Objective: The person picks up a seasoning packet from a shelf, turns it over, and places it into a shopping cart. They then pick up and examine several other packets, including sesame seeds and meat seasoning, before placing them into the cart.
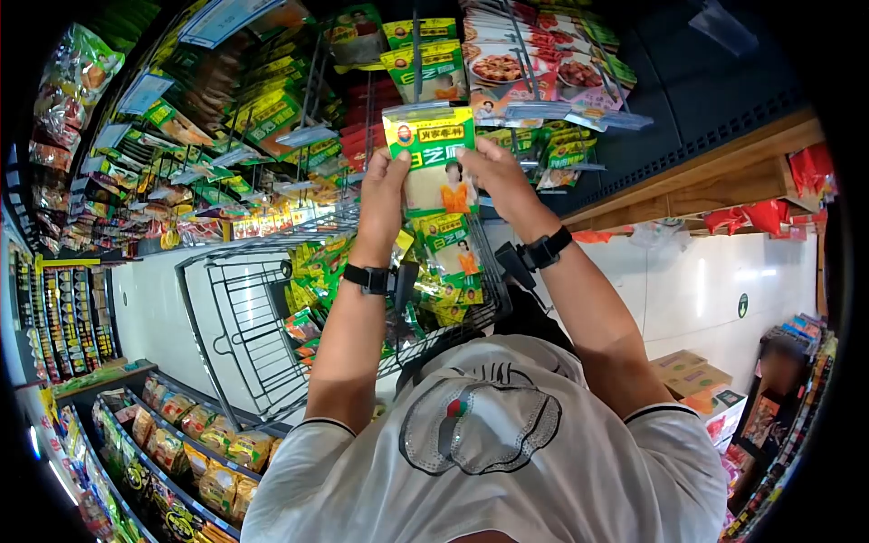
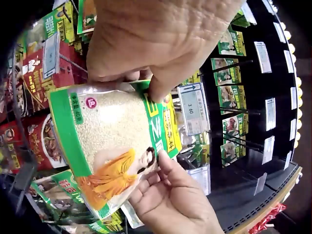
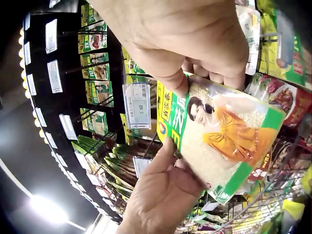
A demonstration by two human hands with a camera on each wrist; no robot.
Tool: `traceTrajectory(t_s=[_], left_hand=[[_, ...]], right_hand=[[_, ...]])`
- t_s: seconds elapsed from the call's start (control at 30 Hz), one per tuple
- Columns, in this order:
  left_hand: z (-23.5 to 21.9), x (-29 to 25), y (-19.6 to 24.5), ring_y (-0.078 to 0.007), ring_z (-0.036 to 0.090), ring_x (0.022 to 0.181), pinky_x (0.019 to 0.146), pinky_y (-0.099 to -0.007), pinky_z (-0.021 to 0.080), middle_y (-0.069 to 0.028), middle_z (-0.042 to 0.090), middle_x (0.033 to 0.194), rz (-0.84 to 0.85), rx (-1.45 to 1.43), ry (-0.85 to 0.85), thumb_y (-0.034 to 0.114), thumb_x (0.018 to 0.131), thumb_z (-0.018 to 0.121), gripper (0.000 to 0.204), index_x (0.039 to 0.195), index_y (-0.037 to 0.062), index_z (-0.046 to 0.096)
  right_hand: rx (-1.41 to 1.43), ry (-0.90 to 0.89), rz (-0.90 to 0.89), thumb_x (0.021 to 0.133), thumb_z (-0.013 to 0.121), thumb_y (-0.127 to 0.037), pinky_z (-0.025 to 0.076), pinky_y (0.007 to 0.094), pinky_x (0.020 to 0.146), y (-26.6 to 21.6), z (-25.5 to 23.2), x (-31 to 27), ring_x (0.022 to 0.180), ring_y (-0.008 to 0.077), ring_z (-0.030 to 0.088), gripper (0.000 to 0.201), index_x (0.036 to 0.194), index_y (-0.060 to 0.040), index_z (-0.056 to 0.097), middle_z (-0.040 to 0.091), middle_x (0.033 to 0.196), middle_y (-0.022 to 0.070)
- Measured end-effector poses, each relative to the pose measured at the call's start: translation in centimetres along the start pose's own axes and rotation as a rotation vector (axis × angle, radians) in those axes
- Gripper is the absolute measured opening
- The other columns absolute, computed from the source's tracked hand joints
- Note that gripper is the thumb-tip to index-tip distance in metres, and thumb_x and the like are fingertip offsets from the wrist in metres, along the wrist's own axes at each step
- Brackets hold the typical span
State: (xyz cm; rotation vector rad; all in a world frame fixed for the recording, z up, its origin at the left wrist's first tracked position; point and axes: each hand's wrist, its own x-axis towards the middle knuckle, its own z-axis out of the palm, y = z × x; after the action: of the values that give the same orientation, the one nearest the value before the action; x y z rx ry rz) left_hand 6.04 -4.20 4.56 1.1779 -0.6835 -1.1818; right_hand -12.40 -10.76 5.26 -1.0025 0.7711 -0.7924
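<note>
Both hands hold one green and yellow packet of pale seeds, with a figure in orange on its front, upright before the hanging racks. The left hand pinches its left edge, thumb on the front; the right hand pinches the right edge the same way. In the left wrist view the left hand is at the top and the right hand below, with the packet between. The right wrist view has the right hand above, the left hand below, and the packet between them.
A wire shopping cart stands below the hands, holding several similar packets. Hooks with hanging packets and price tags fill the shelf ahead. A wooden shelf edge runs at the right. Another person is at the far right.
</note>
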Motion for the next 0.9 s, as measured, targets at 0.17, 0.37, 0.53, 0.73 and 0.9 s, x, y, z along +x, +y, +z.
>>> traceTrajectory(t_s=[0.17,0.37,0.53,0.73,0.9], left_hand=[[0.8,1.8,0.2,-0.0048,0.058,0.071,0.060,-0.0213,0.046,0.0027,0.064,0.092,0.095,-0.026,0.015,0.021,0.099,0.056,0.012,0.103,0.0095,0.058],[1.1,2.0,1.3,-0.0055,0.059,0.078,0.068,-0.0227,0.049,0.0010,0.065,0.094,0.087,-0.065,-0.013,0.021,0.100,0.056,0.012,0.104,0.0094,0.057],[1.5,2.8,1.4,-0.0054,0.058,0.080,0.070,-0.0227,0.048,0.0002,0.065,0.094,0.114,-0.083,0.009,0.020,0.099,0.057,0.013,0.103,0.0080,0.057],[1.2,3.5,1.3,-0.0056,0.057,0.079,0.070,-0.0231,0.048,-0.0005,0.064,0.094,0.087,-0.076,0.016,0.018,0.098,0.057,0.013,0.105,0.0060,0.058],[2.0,5.6,1.0,-0.0069,0.057,0.079,0.068,-0.0238,0.047,-0.0007,0.063,0.092,0.165,-0.093,0.046,0.018,0.098,0.058,0.017,0.106,0.0036,0.058]], right_hand=[[-0.036,-0.028,-0.057,0.098,0.057,-0.020,0.050,0.0280,0.081,-0.8,-0.2,1.5,0.094,0.0109,0.062,0.035,0.125,0.0024,0.058,0.066,0.111,0.0066],[0.015,-0.033,-0.162,0.098,0.058,-0.022,0.049,0.0280,0.078,-0.3,-0.4,2.9,0.089,0.0095,0.060,0.034,0.121,0.0022,0.060,0.066,0.105,0.0053],[-0.053,0.003,-0.183,0.098,0.058,-0.023,0.047,0.0272,0.073,-0.9,-0.2,3.5,0.085,0.0075,0.058,0.031,0.116,0.0019,0.062,0.066,0.099,0.0034],[-0.117,0.027,-0.173,0.098,0.056,-0.024,0.046,0.0264,0.072,-1.3,-0.2,4.0,0.081,0.0072,0.056,0.032,0.116,0.0025,0.061,0.065,0.097,0.0036],[-0.202,0.092,-0.161,0.098,0.055,-0.026,0.047,0.0280,0.081,-0.3,-1.0,5.1,0.093,0.0147,0.061,0.041,0.127,0.0034,0.053,0.066,0.107,0.0105]])
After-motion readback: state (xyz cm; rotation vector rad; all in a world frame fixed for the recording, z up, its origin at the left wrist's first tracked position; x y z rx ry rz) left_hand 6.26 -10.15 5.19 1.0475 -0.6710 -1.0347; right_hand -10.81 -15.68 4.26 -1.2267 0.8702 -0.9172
